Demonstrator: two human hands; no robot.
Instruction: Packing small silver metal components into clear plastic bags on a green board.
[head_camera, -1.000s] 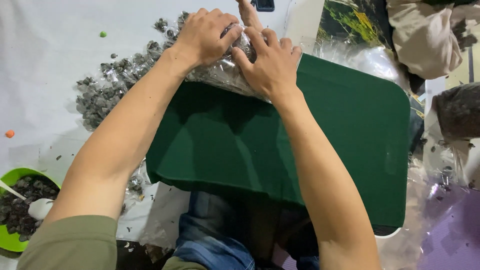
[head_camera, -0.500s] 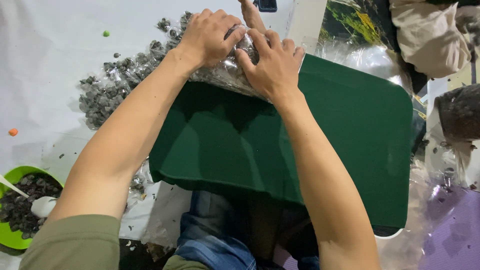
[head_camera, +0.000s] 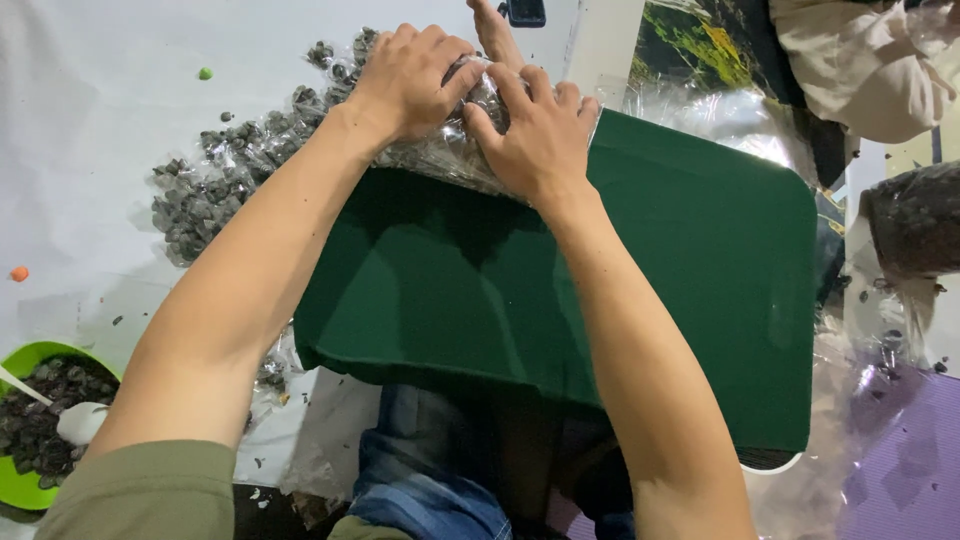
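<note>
Both hands press on a clear plastic bag (head_camera: 455, 150) of small dark pieces at the far edge of a dark green tray (head_camera: 620, 300) that rests over the person's lap. The left hand (head_camera: 410, 80) is curled over the top of the bag, fingers bent and gripping it. The right hand (head_camera: 535, 135) lies just beside it, fingers spread and closed on the bag's near side; the two hands seem to touch, though the crinkled plastic makes that hard to tell. A pile of dark pieces (head_camera: 215, 185) lies loose on the white sheet (head_camera: 90, 140) to the left. A green bowl (head_camera: 30, 360) holding more of them and a white spoon (head_camera: 75, 420) sits at the lower left.
</note>
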